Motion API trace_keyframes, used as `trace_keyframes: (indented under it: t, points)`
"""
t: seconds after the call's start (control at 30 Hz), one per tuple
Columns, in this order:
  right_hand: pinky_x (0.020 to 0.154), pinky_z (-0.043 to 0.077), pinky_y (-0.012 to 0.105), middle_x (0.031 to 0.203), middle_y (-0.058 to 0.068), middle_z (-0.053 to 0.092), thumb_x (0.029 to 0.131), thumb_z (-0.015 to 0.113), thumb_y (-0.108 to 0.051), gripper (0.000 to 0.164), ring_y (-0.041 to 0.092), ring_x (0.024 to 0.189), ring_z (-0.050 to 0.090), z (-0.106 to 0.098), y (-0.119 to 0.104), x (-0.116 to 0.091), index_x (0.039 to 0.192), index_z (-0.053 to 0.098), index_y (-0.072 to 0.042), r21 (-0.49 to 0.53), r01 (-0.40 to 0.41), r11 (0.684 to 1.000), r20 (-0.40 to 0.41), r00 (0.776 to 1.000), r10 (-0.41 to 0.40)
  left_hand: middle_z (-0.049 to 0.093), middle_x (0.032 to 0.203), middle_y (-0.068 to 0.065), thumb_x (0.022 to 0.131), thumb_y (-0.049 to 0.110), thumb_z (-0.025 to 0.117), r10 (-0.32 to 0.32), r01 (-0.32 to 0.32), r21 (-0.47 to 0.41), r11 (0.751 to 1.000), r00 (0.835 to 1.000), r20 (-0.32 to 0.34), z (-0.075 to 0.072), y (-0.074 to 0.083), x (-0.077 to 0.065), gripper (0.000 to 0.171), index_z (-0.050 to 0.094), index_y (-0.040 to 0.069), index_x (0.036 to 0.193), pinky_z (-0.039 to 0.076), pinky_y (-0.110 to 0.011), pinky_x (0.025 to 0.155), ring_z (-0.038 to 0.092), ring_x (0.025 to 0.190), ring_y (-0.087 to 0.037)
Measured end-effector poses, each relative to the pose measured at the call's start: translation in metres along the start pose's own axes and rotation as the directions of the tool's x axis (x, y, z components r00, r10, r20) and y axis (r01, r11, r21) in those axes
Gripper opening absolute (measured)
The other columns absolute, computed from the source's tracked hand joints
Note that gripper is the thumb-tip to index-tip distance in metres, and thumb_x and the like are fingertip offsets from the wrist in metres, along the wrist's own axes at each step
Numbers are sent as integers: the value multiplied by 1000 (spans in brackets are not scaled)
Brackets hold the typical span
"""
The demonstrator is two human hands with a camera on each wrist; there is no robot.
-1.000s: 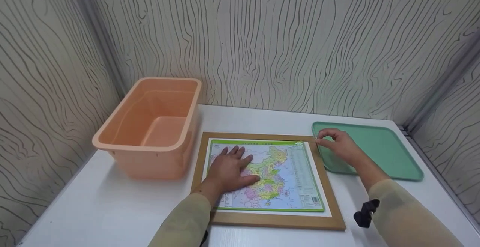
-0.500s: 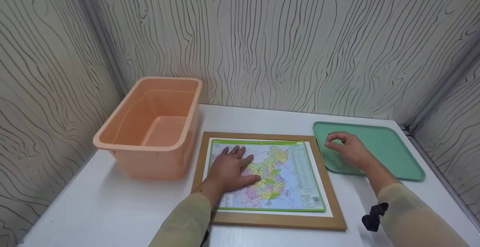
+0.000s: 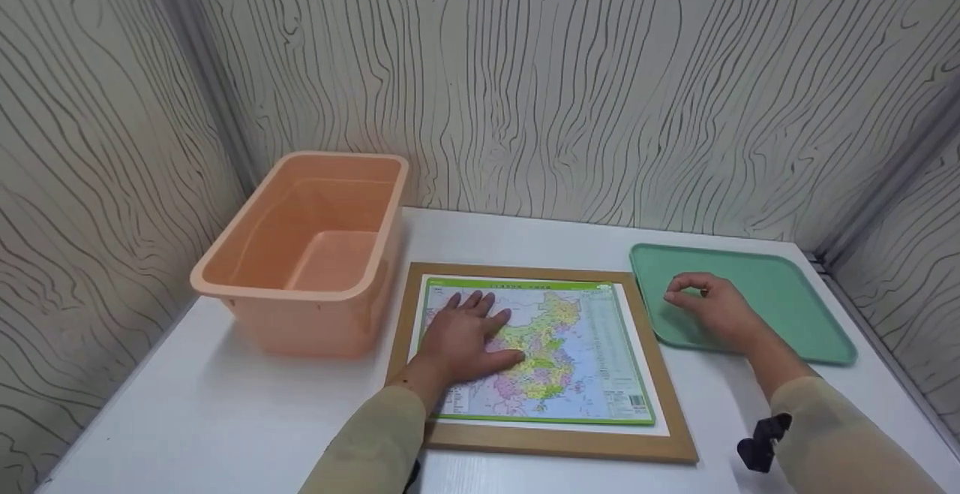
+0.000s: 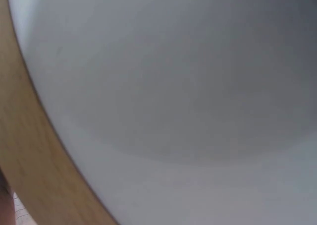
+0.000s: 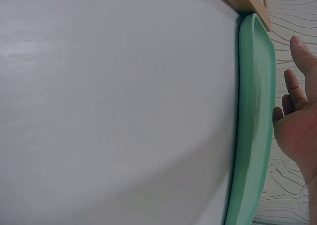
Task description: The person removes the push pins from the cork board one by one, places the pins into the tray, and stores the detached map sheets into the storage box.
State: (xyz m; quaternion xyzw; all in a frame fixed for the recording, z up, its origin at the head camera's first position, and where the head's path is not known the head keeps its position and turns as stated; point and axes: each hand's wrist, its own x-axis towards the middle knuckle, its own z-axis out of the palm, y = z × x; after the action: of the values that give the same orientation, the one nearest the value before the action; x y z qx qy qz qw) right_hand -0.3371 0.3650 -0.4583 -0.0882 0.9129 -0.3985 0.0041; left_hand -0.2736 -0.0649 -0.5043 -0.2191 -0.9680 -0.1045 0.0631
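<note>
My left hand (image 3: 463, 340) lies with its fingers spread on a map sheet (image 3: 592, 359), covering part of its left half. The sheet has a green border and sits over a white panel within a wooden frame (image 3: 555, 445). In the left wrist view, a strip of that wooden frame (image 4: 37, 136) crosses the left side. My right hand (image 3: 712, 308) hovers above the left part of a green tray (image 3: 780, 291), fingers loosely bent and nothing visible between them. The right wrist view catches the right hand (image 5: 299, 116) at its edge, thumb apart from the bent fingers.
A deep peach-coloured plastic tub (image 3: 315, 325) stands left of the frame on the white table (image 3: 172, 419). The tray's left edge lies close beside the frame's right side. Wood-grain patterned panels (image 3: 517, 88) enclose the table at the back and sides.
My right hand has drawn away from the frame's upper right edge, moving right and slightly nearer, over the tray. The left hand has stayed on the map sheet.
</note>
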Motion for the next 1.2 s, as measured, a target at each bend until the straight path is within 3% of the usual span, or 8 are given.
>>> trace_keyframes:
  t: [0.57,0.8,1.2]
  points:
    - [117,29,68,134,24,64,103,72,-31,32,43,134,49,-8,17,-5,114,73,-1,1,-30,1000,-25,999,30,42,167,-3,93,85,44,9,-9,0,1000,1000,-11,1,0,1,85,54,30,157,21,-49,129,35,156,-24]
    - [115,31,68,137,25,62,102,74,-35,38,42,133,47,-12,25,-5,117,72,0,12,-79,997,-25,997,79,43,165,-3,93,83,46,11,-12,-6,1000,1000,-17,1,0,0,83,55,29,156,22,-49,129,35,156,-24]
    - [113,33,68,137,27,62,103,72,-34,39,46,137,46,-12,33,-5,119,72,2,1,-81,997,-29,996,81,42,167,-2,92,86,43,-5,5,1,1000,1000,-7,2,-1,1,85,53,31,157,21,-48,129,34,156,-24]
